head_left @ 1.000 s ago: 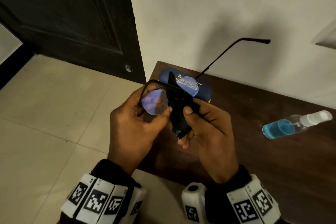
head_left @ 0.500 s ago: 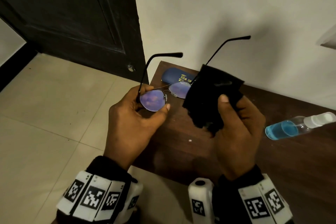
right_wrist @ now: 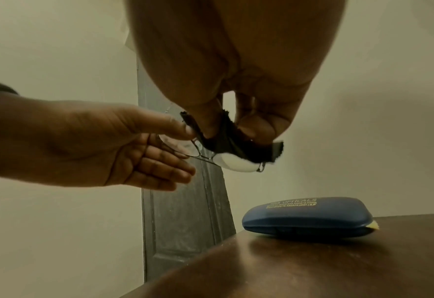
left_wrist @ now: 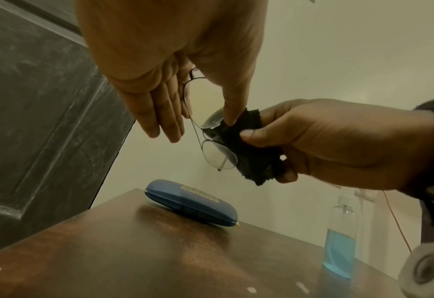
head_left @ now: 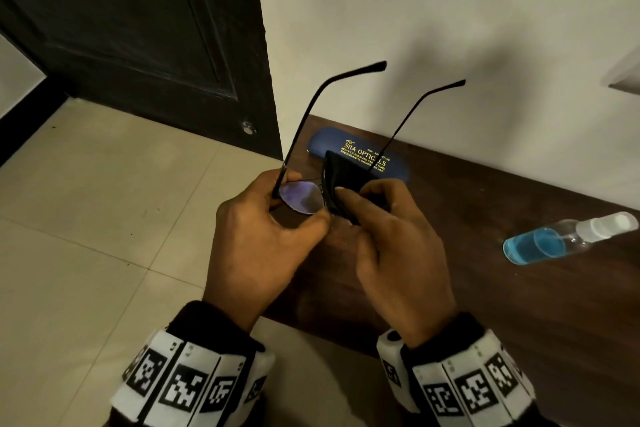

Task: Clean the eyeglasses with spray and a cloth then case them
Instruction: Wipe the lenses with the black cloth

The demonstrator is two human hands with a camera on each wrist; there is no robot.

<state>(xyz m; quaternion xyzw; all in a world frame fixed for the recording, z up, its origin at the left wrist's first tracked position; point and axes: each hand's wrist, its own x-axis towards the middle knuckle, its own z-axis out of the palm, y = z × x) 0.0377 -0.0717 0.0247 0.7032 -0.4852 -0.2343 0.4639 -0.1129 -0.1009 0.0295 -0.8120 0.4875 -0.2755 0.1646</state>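
My left hand [head_left: 311,220] pinches the thin black-framed eyeglasses [head_left: 300,199] at the left lens, thumb in front and fingers behind. Both temples stick up and away from me. My right hand [head_left: 367,198] grips a black cloth [head_left: 346,180] folded over the right lens, which it partly hides. In the left wrist view the cloth [left_wrist: 251,157] covers one edge of that lens [left_wrist: 219,156]. The closed blue case [head_left: 332,142] lies on the brown table [head_left: 450,288] beyond my hands. A clear spray bottle [head_left: 554,243] of blue liquid lies on its side to the right.
The table stands against a white wall [head_left: 450,28], its left end near my hands. A dark door [head_left: 138,28] and tiled floor [head_left: 86,218] lie to the left. Both hands hover above the table's left part, short of the case [right_wrist: 308,215].
Half a second ago my right hand held the cloth apart, to the right of the glasses. It has brought the cloth back over the right lens. The left hand keeps its hold.
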